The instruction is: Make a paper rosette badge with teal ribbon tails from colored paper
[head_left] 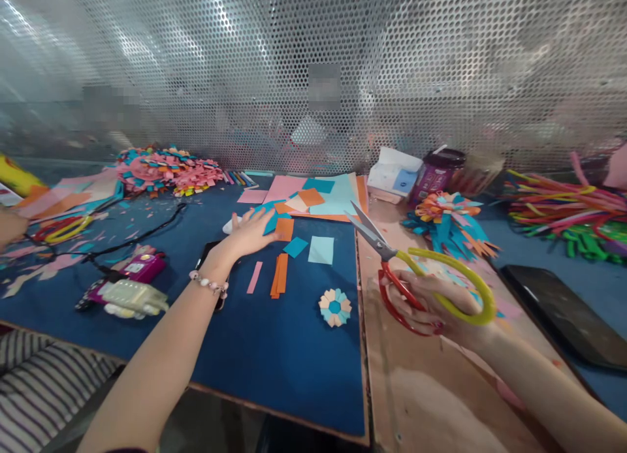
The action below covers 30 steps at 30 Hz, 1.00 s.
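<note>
My left hand [251, 234] reaches forward over the blue mat [274, 348], fingers stretched flat on small teal and orange paper pieces [283, 227]. A beaded bracelet sits on that wrist. My right hand [431, 306] is closed round the handles of scissors [392, 254], one handle red and one yellow, blades slightly apart and pointing up-left. Orange strips [279, 275], a pink strip [254, 277], a light blue square [321, 250] and a finished paper flower [335, 307] lie on the mat between my hands.
A perforated metal screen closes the back. Coloured paper sheets [313, 193], a scrap heap [166, 169], a tissue pack [393, 172], a dark jar [437, 172], paper flowers [448, 221], rolled paper sticks [568, 215], a dark tablet [563, 316] and a pink device with cable [140, 270] surround the mat.
</note>
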Each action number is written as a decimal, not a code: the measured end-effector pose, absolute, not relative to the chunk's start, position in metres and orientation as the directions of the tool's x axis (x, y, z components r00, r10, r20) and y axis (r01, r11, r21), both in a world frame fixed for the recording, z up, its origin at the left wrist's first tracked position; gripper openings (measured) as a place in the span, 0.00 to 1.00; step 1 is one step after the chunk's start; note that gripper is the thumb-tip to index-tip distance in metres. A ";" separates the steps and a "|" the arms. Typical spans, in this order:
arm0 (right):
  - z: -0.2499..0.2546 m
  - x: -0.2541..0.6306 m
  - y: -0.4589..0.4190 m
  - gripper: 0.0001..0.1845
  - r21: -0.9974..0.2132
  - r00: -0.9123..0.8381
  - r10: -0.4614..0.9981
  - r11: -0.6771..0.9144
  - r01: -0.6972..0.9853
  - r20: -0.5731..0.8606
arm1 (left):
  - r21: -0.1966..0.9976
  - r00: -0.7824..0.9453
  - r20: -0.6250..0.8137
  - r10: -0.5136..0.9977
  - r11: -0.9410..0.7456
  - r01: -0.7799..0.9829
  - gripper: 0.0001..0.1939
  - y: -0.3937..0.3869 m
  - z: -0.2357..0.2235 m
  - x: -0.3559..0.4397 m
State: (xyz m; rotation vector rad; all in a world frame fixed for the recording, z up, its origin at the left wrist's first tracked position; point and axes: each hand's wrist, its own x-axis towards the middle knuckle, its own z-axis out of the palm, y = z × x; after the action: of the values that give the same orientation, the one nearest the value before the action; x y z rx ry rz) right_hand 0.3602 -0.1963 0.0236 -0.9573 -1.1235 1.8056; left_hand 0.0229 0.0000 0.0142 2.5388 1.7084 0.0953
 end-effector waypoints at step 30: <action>0.009 0.365 -0.205 0.18 -0.870 -0.334 0.899 -0.388 -0.306 -0.284 | 0.737 -0.193 0.539 0.820 -0.348 0.580 0.08 0.018 0.046 -0.018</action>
State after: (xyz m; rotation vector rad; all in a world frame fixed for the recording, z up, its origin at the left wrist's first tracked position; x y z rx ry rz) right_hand 0.3648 -0.2048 0.0092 -1.0137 -0.9253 1.8328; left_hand -0.0181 0.0180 0.0463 1.8347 1.6420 1.5616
